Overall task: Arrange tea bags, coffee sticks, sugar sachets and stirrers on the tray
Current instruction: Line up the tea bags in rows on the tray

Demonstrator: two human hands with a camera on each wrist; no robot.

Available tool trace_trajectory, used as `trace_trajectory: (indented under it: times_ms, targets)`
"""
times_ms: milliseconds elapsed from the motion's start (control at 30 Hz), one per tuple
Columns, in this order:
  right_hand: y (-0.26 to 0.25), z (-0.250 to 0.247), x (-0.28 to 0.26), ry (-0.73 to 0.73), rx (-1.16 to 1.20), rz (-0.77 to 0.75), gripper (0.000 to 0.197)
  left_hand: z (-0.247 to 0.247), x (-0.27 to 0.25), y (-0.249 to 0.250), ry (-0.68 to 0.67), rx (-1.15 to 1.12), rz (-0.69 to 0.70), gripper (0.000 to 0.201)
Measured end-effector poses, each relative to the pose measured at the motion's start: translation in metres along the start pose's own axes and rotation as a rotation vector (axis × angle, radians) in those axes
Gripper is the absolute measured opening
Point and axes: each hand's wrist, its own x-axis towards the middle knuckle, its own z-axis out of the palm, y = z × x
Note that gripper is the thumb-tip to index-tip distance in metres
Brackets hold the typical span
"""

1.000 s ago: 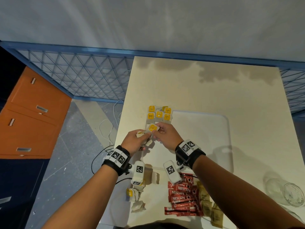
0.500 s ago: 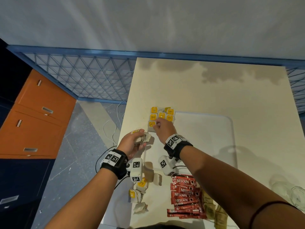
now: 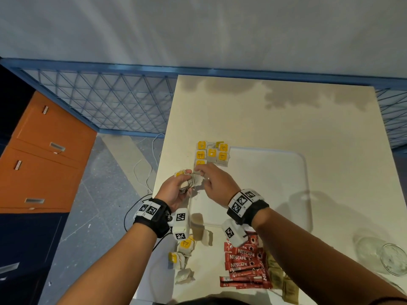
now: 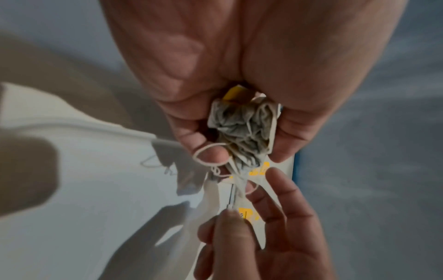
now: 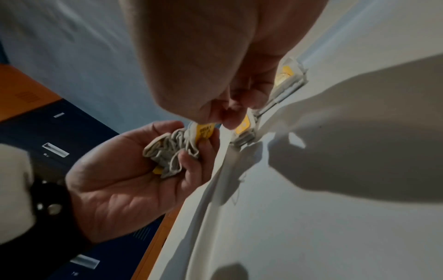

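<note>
A person stands over a cream tabletop (image 3: 275, 119), both forearms reaching forward, a tagged camera band on each wrist. The left hand (image 3: 174, 190) is cupped palm up at the tabletop's left edge, its fingers curled round a crumpled bunch of tea bags (image 4: 242, 128) with loose strings and yellow tags. The right hand (image 3: 217, 183) reaches across to that bunch, thumb and forefinger pinched together on a string or tag at its edge; the left wrist view shows a thin string running to those fingertips (image 4: 230, 216).

A white tray (image 3: 275, 194) lies flat in the middle of the tabletop. At its far left corner, 6 or so tea bags with yellow tags (image 3: 212, 154) lie in neat rows, just beyond the right hand's fingertips.

Near the front edge of the tabletop, by the left wrist, a few more loose tea bags (image 3: 182, 258) lie scattered. To their right is a pile of red coffee sticks (image 3: 244, 265), and just right of that some brownish sugar sachets (image 3: 279, 280). A clear glass (image 3: 387, 254) lies at the tabletop's right front corner.

On the left, beyond the tabletop, are an orange cabinet (image 3: 44, 155) and a blue mesh fence (image 3: 105, 102).
</note>
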Motion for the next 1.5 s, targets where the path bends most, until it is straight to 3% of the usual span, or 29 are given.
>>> trace_trajectory:
  times_ms: [67,300,467,600,700,1000,1233,1500]
  targets:
    - [0.001,0.001,-0.009,-0.014,-0.004,-0.045,0.045,0.003,-0.002,0.000,-0.022,-0.009,-0.005,0.015]
    - [0.008,0.002,-0.016,0.121,0.151,-0.009,0.016,0.012,-0.011,0.003,-0.111,0.035,0.031,0.018]
    - [0.008,-0.009,-0.014,0.134,0.378,0.175,0.008,0.010,-0.010,0.001,-0.137,0.083,0.005,0.021]
    - [0.018,-0.015,-0.006,0.168,0.466,0.249,0.015,0.012,-0.010,0.002,-0.105,0.094,0.023,0.018]
    - [0.025,-0.019,0.001,0.162,0.389,0.260,0.019,0.013,-0.010,0.002,-0.092,0.129,0.039,0.017]
    - [0.023,-0.032,0.037,-0.050,-0.290,0.150,0.033,0.014,-0.011,0.006,-0.148,0.049,0.018,0.028]
    - [0.008,-0.036,0.052,-0.010,-0.398,0.152,0.017,0.010,-0.016,0.011,-0.235,-0.042,-0.007,0.045]
    - [0.006,-0.029,0.040,0.129,-0.221,0.169,0.017,0.008,-0.014,0.005,-0.315,-0.036,0.051,0.042]
